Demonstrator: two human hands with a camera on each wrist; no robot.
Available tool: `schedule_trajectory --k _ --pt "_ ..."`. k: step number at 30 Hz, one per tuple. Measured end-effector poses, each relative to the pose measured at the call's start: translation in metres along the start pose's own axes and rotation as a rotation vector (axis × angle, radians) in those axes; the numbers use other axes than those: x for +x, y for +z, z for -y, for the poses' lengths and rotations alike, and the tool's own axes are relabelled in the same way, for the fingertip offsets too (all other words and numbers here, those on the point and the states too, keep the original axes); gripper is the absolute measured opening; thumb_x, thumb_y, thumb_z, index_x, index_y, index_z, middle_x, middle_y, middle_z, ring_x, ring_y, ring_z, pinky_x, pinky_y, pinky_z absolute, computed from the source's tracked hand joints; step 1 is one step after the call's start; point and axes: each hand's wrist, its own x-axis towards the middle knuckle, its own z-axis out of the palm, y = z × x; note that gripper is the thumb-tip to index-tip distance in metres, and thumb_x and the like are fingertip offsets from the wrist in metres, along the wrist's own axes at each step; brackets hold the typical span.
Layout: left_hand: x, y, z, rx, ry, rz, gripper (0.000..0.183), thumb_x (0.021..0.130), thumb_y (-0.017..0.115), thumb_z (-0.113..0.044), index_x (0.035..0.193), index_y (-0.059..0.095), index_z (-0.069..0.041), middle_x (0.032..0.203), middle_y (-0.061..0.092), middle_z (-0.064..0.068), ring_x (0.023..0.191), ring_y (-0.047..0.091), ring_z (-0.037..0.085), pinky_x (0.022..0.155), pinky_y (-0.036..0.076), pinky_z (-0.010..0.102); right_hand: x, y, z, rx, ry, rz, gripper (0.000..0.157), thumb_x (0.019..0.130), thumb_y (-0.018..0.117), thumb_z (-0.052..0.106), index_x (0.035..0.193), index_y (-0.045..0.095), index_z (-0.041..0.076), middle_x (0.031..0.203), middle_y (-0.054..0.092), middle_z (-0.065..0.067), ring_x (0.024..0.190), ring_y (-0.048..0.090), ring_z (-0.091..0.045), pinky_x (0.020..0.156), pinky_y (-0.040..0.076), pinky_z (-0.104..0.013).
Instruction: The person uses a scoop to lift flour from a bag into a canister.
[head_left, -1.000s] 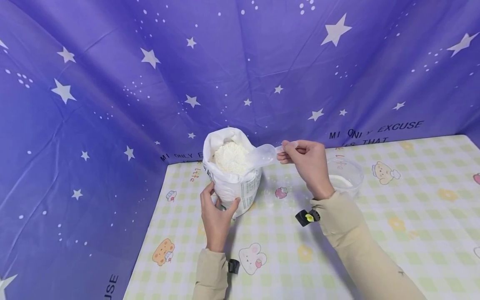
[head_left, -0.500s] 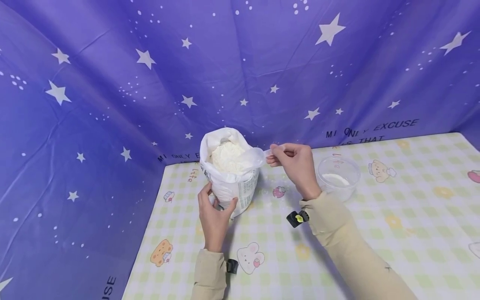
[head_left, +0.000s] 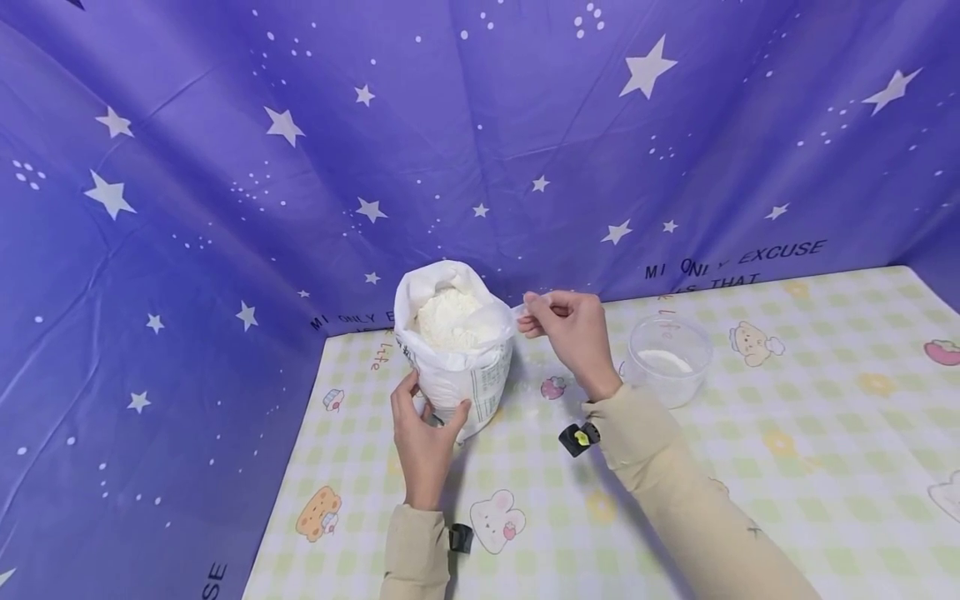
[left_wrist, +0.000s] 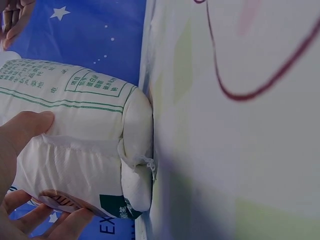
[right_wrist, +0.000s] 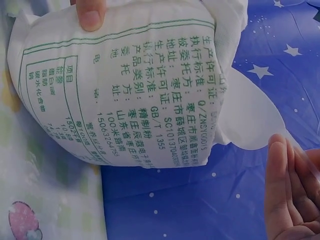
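A white woven flour bag (head_left: 465, 383) with green print stands upright, its mouth turned open and pale flour (head_left: 447, 319) heaped inside. My left hand (head_left: 426, 437) grips the bag's lower near side, thumb on one face and fingers on the other, as the left wrist view also shows. At the bag's right rim, my right hand (head_left: 566, 329) pinches the handle of a translucent plastic scoop (right_wrist: 250, 115). The scoop's front end goes behind the bag's edge in the right wrist view, so part of its bowl is hidden.
Right of the right hand stands a clear round plastic tub (head_left: 670, 358) with some white powder in it. A green-and-white checked tablecloth (head_left: 825, 500) with cartoon prints covers the table. Behind and to the left hangs a purple star-patterned curtain (head_left: 420, 125).
My right hand has moved left, carrying the scoop further into the bag's mouth, and the tub shows more fully. My left hand keeps its grip on the bag. The head view has shifted slightly.
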Motion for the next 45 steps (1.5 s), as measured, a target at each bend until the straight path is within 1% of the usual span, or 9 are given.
schedule_trajectory --k 8,14,17,22,29,33,38,41,45 --pt "0.001 -0.001 0.0 0.002 0.006 -0.001 0.082 0.073 0.089 -0.017 0.14 0.043 -0.009 0.136 0.047 0.007 0.131 0.047 0.023 0.104 0.054 0.034 0.002 0.012 0.001 -0.048 0.001 0.025 0.029 0.095 0.067 0.015 0.091 0.073 -0.013 0.079 0.072 -0.027 0.06 0.071 -0.012 0.062 0.064 -0.029" --pt "0.001 -0.001 0.0 -0.01 0.01 0.001 0.082 0.073 0.089 -0.016 0.141 0.043 -0.009 0.136 0.047 0.008 0.131 0.047 0.024 0.104 0.054 0.035 0.002 0.022 0.002 -0.069 -0.004 0.041 0.028 0.095 0.066 0.013 0.087 0.072 -0.013 0.079 0.071 -0.03 0.061 0.072 -0.019 0.062 0.065 -0.032" --pt "0.001 -0.001 0.0 -0.013 0.011 -0.001 0.083 0.072 0.089 -0.016 0.141 0.043 -0.009 0.136 0.047 0.008 0.131 0.047 0.024 0.105 0.053 0.034 0.003 0.027 0.002 -0.09 -0.001 0.036 0.027 0.095 0.067 0.014 0.084 0.073 -0.011 0.077 0.071 -0.026 0.061 0.071 -0.019 0.061 0.065 -0.031" --pt "0.001 -0.001 0.0 -0.009 0.01 -0.001 0.082 0.072 0.089 -0.016 0.14 0.043 -0.009 0.136 0.047 0.008 0.131 0.047 0.024 0.104 0.054 0.034 0.003 0.034 0.0 -0.13 -0.004 0.017 0.027 0.094 0.068 0.014 0.078 0.073 -0.006 0.072 0.072 -0.02 0.059 0.069 -0.016 0.059 0.064 -0.027" --pt "0.001 -0.001 -0.001 -0.014 0.006 0.0 0.082 0.072 0.089 -0.016 0.14 0.043 -0.009 0.136 0.047 0.008 0.131 0.047 0.024 0.104 0.054 0.035 0.003 0.044 0.001 -0.13 0.001 0.017 0.023 0.092 0.07 0.012 0.077 0.072 -0.005 0.07 0.072 -0.017 0.059 0.069 -0.013 0.059 0.063 -0.025" --pt "0.001 -0.001 0.0 -0.015 0.006 0.002 0.082 0.072 0.089 -0.017 0.141 0.043 -0.009 0.137 0.047 0.007 0.131 0.047 0.023 0.105 0.053 0.034 0.003 0.05 0.002 -0.203 -0.022 0.026 0.024 0.092 0.07 0.014 0.074 0.073 -0.002 0.069 0.072 -0.014 0.058 0.069 -0.014 0.057 0.061 -0.02" --pt "0.001 -0.001 0.001 -0.016 0.006 0.004 0.082 0.073 0.088 -0.017 0.141 0.042 -0.01 0.136 0.047 0.008 0.131 0.047 0.023 0.105 0.053 0.034 0.002 0.057 0.002 -0.302 -0.059 0.068 0.027 0.093 0.069 0.017 0.07 0.074 0.003 0.066 0.072 -0.009 0.059 0.068 -0.015 0.058 0.054 -0.016" --pt "0.002 0.0 0.001 -0.01 0.006 0.005 0.082 0.073 0.088 -0.017 0.141 0.042 -0.01 0.136 0.047 0.008 0.131 0.047 0.023 0.105 0.053 0.034 0.002 0.061 0.003 -0.331 -0.084 0.095 0.028 0.093 0.069 0.018 0.069 0.074 0.004 0.064 0.071 -0.007 0.058 0.067 -0.015 0.058 0.052 -0.017" --pt "0.002 0.0 0.002 -0.019 0.007 0.002 0.082 0.073 0.088 -0.017 0.14 0.042 -0.01 0.136 0.047 0.008 0.13 0.047 0.022 0.105 0.053 0.034 0.002 0.065 0.005 -0.343 -0.09 0.122 0.029 0.094 0.068 0.018 0.068 0.073 0.005 0.063 0.07 -0.005 0.057 0.066 -0.015 0.055 0.051 -0.018"
